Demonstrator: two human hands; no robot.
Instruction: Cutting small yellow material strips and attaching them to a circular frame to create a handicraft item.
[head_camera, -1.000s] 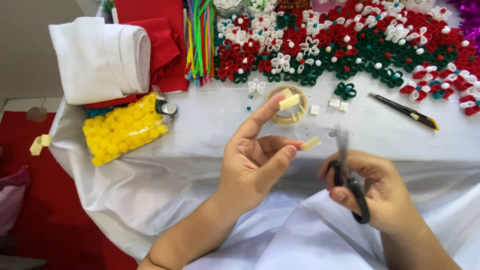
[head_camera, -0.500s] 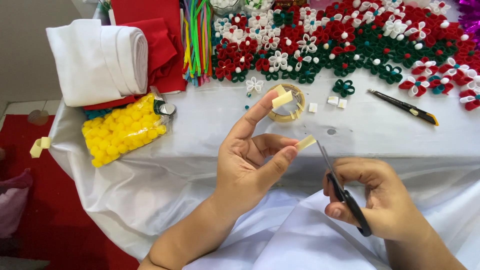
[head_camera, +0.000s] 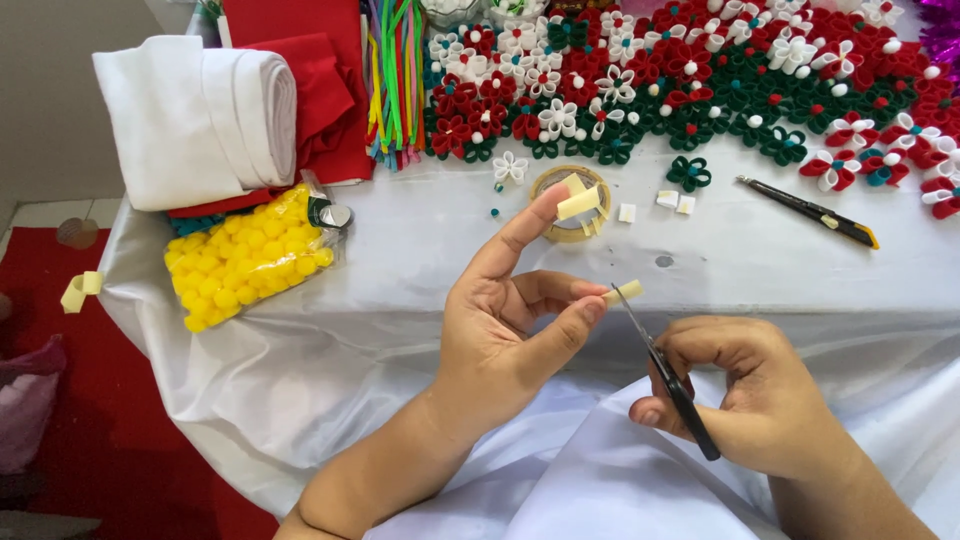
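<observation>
Our left hand pinches a cream tape piece; our right hand grips black scissors touching it above the bench.

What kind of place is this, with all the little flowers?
Probably a craft table, at home or in a small workshop. A white cloth covers it, heaped with red, white and green fabric flowers, beside pipe cleaners and a bag of yellow pom-poms.
</observation>
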